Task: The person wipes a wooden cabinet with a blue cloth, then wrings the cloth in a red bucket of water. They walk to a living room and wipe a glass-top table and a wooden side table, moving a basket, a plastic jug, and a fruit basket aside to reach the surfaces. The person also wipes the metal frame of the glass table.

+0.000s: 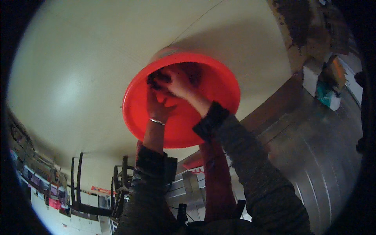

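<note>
Both of my hands are inside a round red plastic basin [183,129] with a wide rim. A dark clump [158,80], too blurred to name, is at the fingers of both hands near the basin's far left wall. My left hand [157,107], with a silver bracelet at the wrist, holds the clump from below, its thumb held out to the side. From the right, my right hand [177,83] closes its fingers over the same clump. More dark matter [194,73] shows in shadow behind the right hand.
Pale smooth floor [88,58] surrounds the basin. Dark stool or chair legs [77,179] stand at lower left, before crowded shelves [50,188]. Grey planked surface [311,152] lies to the right. Boxes [311,76] and a green bag [324,95] are at upper right.
</note>
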Tool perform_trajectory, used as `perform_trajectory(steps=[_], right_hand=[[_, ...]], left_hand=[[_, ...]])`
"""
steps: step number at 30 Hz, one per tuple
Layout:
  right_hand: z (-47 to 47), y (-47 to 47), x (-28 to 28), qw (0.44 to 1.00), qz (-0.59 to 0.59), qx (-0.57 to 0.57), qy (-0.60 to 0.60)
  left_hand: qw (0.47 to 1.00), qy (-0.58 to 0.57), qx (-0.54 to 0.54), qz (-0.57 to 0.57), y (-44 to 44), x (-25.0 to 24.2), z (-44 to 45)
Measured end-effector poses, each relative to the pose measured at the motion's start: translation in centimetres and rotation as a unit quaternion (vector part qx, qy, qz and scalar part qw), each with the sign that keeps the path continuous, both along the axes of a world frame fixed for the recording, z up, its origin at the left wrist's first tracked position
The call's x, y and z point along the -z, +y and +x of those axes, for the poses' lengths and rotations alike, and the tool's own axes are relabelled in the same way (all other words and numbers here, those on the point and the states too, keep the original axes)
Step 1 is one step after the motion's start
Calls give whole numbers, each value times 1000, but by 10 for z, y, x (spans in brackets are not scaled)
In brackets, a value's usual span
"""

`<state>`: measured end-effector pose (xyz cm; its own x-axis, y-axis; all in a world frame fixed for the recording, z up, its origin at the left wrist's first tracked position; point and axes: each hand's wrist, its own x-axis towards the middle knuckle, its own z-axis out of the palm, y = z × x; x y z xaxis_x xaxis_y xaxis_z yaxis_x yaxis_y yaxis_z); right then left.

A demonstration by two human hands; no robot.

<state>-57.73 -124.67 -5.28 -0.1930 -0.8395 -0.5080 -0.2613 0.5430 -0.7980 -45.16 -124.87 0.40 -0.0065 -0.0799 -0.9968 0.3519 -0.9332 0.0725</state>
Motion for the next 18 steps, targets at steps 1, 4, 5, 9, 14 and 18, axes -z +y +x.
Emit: perform_trajectory(steps=[1, 4, 5, 9, 14, 18], right_hand=[[2, 8, -30, 1000, -2, -13, -28], [-5, 15, -103, 989, 6, -52, -138], [-5, 15, -121, 980, -13, -46, -191], [8, 8, -152, 985, -30, -38, -166], [38, 6, -129, 992, 10, -6, -127], [42, 4, -84, 994, -102, -18, 39]], left_hand=[[996, 70, -38, -44, -6, 4, -1], [948, 193, -194, -163, -15, 13, -7], [924, 249, -205, -203, -17, 15, -6], [899, 372, -170, -156, -6, 17, 3], [913, 361, -164, -95, 13, 38, 23], [925, 341, -150, -78, 13, 49, 36]])
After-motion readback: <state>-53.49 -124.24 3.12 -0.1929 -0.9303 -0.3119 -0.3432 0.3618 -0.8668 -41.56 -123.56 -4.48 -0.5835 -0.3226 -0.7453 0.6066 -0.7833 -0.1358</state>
